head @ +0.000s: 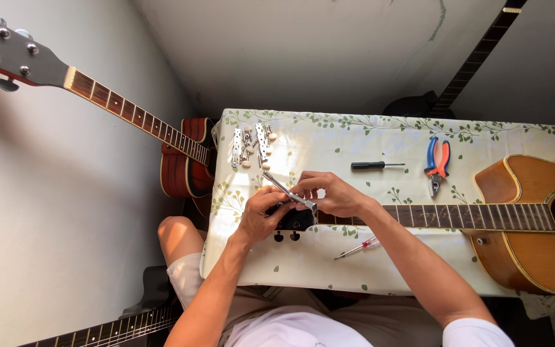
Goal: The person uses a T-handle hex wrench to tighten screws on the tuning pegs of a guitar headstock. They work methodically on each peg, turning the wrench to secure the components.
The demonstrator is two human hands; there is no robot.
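L hand (259, 215) fingers under headstock (295, 220), R hand (332, 195) fingers pinching tuner strip (288, 192) above

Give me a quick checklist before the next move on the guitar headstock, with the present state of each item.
1. Headstock steadied by left hand: ok.
2. Metal tuner strip gripped by right hand and resting on the headstock: ok.
3. Guitar lying flat on the table, neck supported: ok.
4. Black screwdriver and pliers on the table, apart from the hands: ok.
5. Small red screwdriver lying near the table's front edge: ok.
6. Spare tuners together at the far left corner: ok; screw count cannot tell.
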